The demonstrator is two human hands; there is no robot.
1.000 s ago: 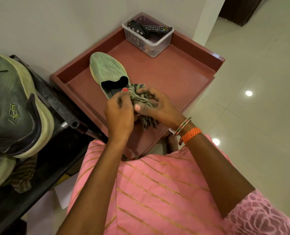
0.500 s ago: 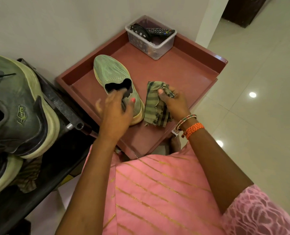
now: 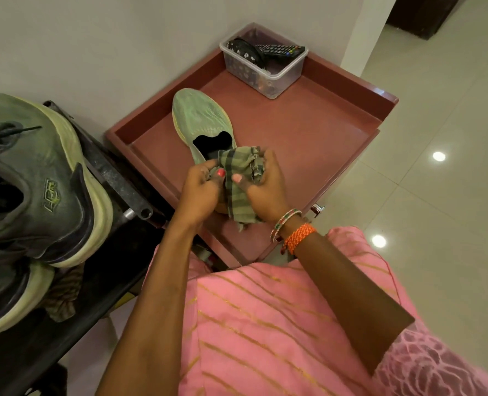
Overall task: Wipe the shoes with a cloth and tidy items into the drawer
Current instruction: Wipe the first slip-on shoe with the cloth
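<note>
Two hands hold a striped green cloth (image 3: 237, 178) over the back of a green shoe (image 3: 200, 118). The left hand (image 3: 198, 192) pinches one side, and the right hand (image 3: 265, 190) grips the other. The shoe lies in an open red drawer (image 3: 308, 132). A clear box (image 3: 265, 64) with a remote (image 3: 283, 49) sits in the far corner. Big green sneakers (image 3: 37, 181) sit on a black rack (image 3: 117, 178) to the left.

The left hand (image 3: 198, 185) has let go of the shoe's (image 3: 201, 118) heel and joined the right hand (image 3: 265, 184) on the cloth (image 3: 238, 167), now bunched over the heel near the drawer's (image 3: 380, 101) front edge
</note>
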